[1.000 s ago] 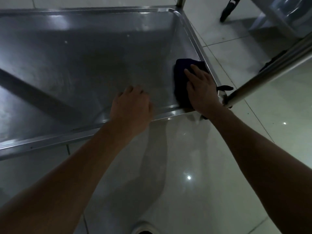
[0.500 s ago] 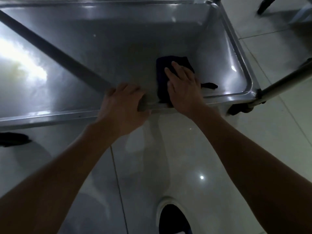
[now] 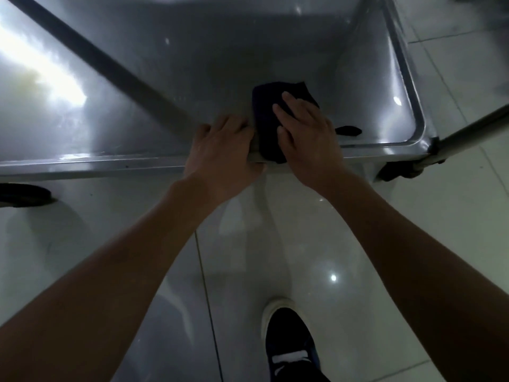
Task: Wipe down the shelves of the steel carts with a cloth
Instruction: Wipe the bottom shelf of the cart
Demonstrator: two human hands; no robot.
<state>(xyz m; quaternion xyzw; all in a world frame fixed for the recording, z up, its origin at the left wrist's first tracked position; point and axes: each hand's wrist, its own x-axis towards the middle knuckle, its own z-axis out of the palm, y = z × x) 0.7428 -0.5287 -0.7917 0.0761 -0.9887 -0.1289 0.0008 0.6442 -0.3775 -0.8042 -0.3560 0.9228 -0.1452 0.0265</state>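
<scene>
The right hand (image 3: 308,139) is pressing flat, fingers spread, on the dark cloth (image 3: 268,117) at the shelf's (image 3: 192,51) near edge; the left hand (image 3: 220,150) is gripping the rim (image 3: 91,164) (steadying, probably). Wiping seems midway; the left part looks undone.

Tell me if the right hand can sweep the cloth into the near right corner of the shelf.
Probably yes: the right hand presses the cloth, with bare shelf between.

The cloth (image 3: 268,117) lies on the shelf (image 3: 192,64), under the right hand (image 3: 308,136), by the near rim.
</scene>
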